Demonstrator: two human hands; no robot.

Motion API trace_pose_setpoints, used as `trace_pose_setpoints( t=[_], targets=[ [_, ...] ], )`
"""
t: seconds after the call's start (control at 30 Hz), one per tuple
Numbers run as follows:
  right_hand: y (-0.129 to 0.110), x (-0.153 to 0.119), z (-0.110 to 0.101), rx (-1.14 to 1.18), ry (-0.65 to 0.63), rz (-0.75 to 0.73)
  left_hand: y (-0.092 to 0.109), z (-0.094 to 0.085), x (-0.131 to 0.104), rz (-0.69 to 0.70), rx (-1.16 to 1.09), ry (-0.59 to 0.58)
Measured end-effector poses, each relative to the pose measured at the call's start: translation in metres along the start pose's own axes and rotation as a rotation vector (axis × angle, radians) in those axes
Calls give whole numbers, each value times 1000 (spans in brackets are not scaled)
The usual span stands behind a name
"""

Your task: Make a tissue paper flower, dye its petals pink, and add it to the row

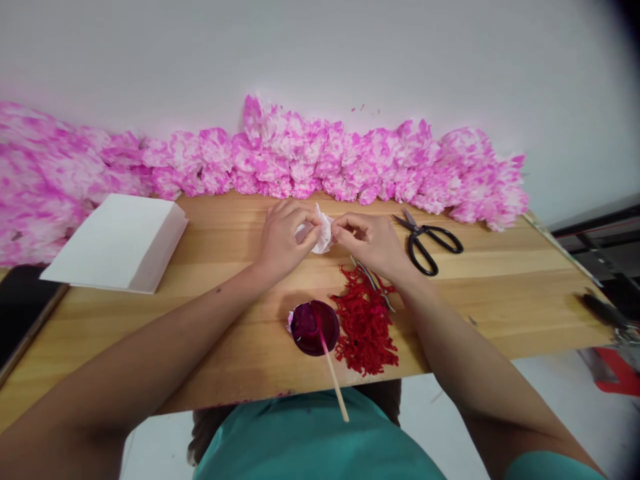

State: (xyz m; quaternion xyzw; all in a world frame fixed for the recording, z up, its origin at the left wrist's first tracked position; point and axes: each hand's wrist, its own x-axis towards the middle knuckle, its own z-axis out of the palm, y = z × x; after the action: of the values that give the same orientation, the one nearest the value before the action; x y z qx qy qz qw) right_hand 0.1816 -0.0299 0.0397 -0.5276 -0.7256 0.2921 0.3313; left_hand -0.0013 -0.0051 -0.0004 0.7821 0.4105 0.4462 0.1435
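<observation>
On the wooden tabletop, nearest, a pale wooden stick leans in a dark magenta dye pot, beside red fuzzy strands. Beyond, the left hand and right hand, fingers curled closed, pinch a crumpled white paper piece between them.

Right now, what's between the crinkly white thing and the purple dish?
Just bare table between the crinkly white thing and the dish, in the head view.
</observation>
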Motion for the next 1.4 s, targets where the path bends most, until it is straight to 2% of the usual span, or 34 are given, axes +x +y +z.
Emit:
trace_pose_setpoints(
  t=[0.27,0.6,0.83,1.07,1.4],
  targets=[
    [5,1,6,19,-12,33,1,-1,-1,48,19,-68],
    [8,0,8,10,43,13,1,-1,-1,89,52,-61],
    [4,-1,3,-15,48,-25,1,-2,-1,60,55,-53],
    [4,-2,-4,-94,-19,-55,-3,-7,-1,122,33,-105],
    [2,-3,-7,-120,-79,-67,-3,-7,0,97,74,-92]
  ],
)
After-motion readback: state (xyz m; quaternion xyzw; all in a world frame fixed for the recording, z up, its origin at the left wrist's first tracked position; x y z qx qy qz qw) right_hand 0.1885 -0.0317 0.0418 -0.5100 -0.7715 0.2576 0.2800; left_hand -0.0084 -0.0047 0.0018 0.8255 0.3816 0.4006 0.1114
